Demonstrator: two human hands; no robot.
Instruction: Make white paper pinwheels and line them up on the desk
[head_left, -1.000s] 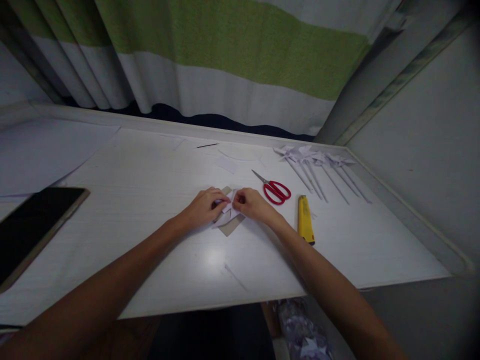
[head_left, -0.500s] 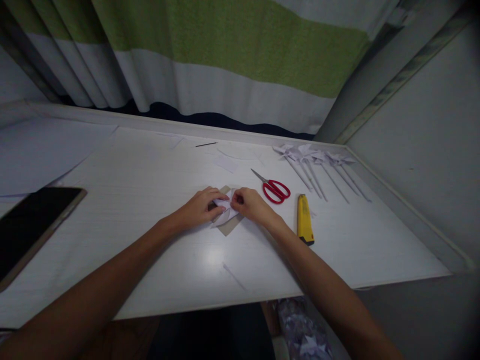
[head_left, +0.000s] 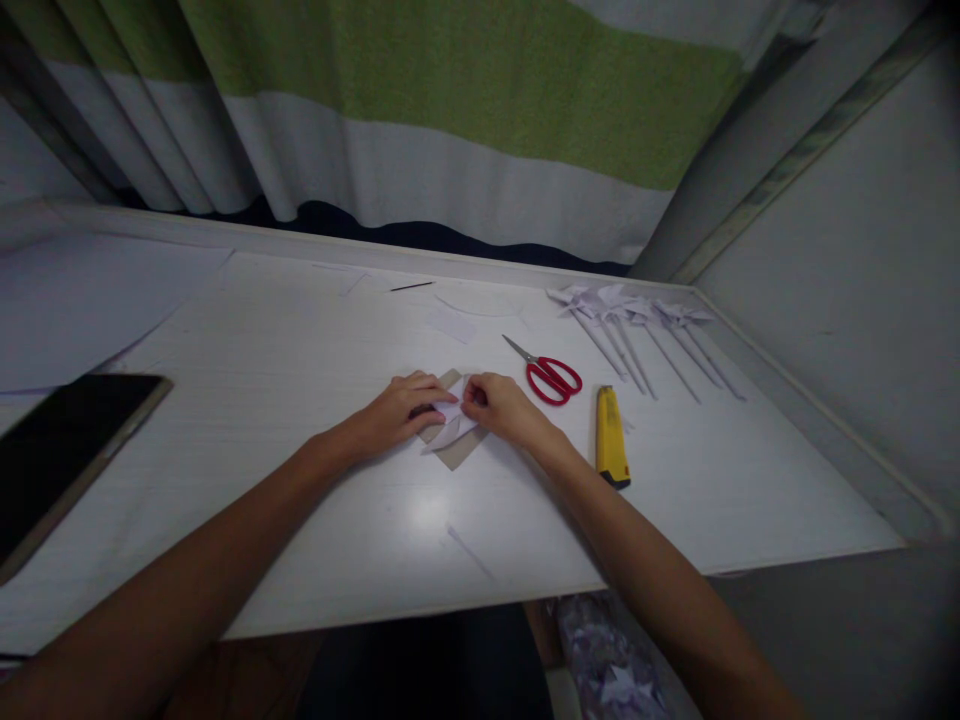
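A white folded paper piece (head_left: 451,430) lies over a grey-brown square card (head_left: 463,452) at the middle of the table. My left hand (head_left: 409,410) pinches the paper's left side between thumb and fingers. From the right, my right hand (head_left: 495,405) has its fingertips closed on the upper right part of the same paper. The fingers partly cover the folds, so their exact shape is hard to tell.
Red-handled scissors (head_left: 551,380) and a yellow cutter (head_left: 612,440) lie to the right. Several paper pinwheels on sticks (head_left: 630,310) are at the back right. A large dark-screened device (head_left: 67,450) and white sheets (head_left: 97,300) occupy the left. A thin black rod (head_left: 412,287) lies at the back.
The fingers of my left hand have shifted slightly on the paper, and its lower left flap looks a little changed in shape. My right hand holds nearly the same place.
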